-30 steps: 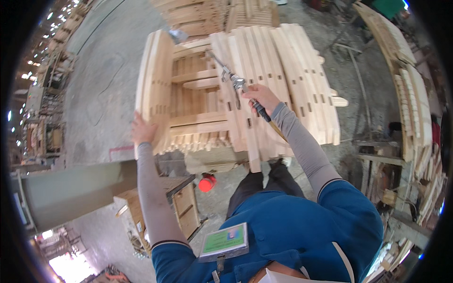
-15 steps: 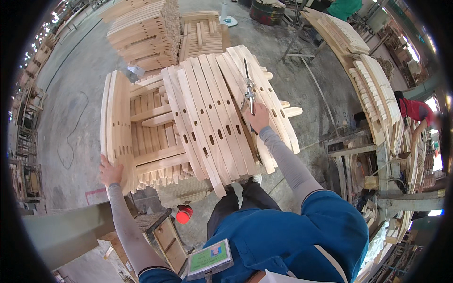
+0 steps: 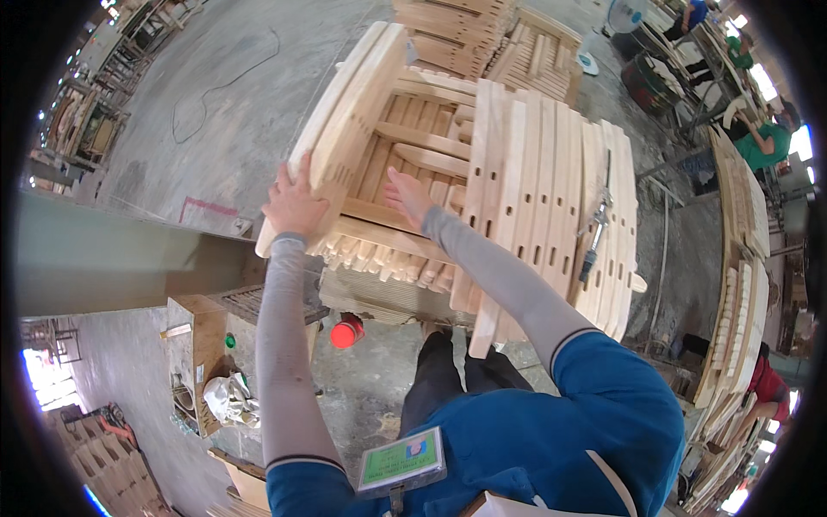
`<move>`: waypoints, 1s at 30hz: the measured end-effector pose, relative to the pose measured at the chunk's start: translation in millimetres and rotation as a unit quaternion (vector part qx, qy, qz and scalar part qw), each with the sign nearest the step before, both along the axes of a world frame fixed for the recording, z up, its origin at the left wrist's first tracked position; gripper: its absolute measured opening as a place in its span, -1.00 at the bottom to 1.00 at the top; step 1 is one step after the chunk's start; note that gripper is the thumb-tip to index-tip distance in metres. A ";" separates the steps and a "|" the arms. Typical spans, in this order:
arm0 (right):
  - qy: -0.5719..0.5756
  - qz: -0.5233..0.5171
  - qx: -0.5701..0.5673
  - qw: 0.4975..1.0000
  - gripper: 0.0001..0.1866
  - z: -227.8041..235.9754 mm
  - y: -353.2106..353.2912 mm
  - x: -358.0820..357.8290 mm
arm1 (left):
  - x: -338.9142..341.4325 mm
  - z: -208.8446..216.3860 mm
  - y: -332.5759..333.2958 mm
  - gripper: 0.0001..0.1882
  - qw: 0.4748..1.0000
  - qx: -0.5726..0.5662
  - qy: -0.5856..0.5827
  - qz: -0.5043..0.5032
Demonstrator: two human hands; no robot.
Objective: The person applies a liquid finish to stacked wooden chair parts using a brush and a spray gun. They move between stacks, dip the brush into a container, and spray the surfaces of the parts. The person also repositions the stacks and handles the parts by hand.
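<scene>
Pale slotted wooden slats (image 3: pixel 525 198) lie side by side across the right part of a wooden stack. At its left end stand a few more slats (image 3: pixel 349 129) on edge. My left hand (image 3: pixel 295 203) rests on the near end of these, fingers spread. My right hand (image 3: pixel 409 198) is over the gap between the two groups, above the lower wooden pieces (image 3: pixel 418 138), with its fingers stretched out and nothing in it. A metal air blow gun (image 3: pixel 600 214) with a thin dark nozzle lies on the right-hand slats, away from both hands.
More stacked wood (image 3: pixel 452 39) stands behind. A red-lidded container (image 3: pixel 347 331) is on the floor near my feet. To the left are a wooden box (image 3: pixel 196 353) and a grey beam (image 3: pixel 103 258). People work along the right-hand benches (image 3: pixel 732 258), one in green (image 3: pixel 762 142).
My right hand has let go of the air blow gun, now lying on the slats, and has moved left to the gap. My left hand stays at the left-hand slats. The view has swung left.
</scene>
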State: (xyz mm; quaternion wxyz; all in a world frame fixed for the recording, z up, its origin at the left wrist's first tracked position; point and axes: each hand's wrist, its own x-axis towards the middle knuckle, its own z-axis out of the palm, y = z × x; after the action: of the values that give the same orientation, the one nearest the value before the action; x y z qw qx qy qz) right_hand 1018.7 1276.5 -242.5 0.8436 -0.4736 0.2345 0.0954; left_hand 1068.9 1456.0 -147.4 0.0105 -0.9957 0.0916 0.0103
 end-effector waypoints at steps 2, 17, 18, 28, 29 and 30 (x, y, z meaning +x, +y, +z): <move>0.048 -0.027 0.055 0.997 -0.25 -19.5 25.8 45.1 | 2.2 -7.5 8.4 -0.07 1.000 -0.011 -0.022 0.001; 0.000 -0.107 0.213 0.971 -0.25 -93.1 63.1 138.0 | 1.9 -19.4 7.7 -0.14 0.994 0.000 -0.090 -0.063; 0.004 -0.096 0.220 0.971 -0.25 -92.3 59.2 132.5 | -2.4 -21.1 4.7 -0.14 0.993 -0.004 -0.086 -0.075; 0.089 -0.129 0.108 0.982 -0.28 -54.7 18.8 50.1 | -61.5 -16.6 -31.3 -0.05 0.938 -0.302 0.151 -0.080; 0.122 -0.164 0.079 0.976 -0.28 -54.1 4.5 41.5 | -63.5 -16.0 -34.6 -0.04 0.927 -0.322 0.171 -0.084; 0.155 -0.202 0.051 0.966 -0.28 -59.1 -11.7 33.0 | -64.4 -19.6 -38.4 -0.03 0.916 -0.341 0.192 -0.089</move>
State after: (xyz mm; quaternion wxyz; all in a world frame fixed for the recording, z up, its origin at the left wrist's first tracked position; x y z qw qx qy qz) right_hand 1051.8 1264.8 -301.6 0.8217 -0.3523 0.4480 0.0076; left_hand 1004.5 1417.7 -167.1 -0.3471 -0.9053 0.1777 0.1686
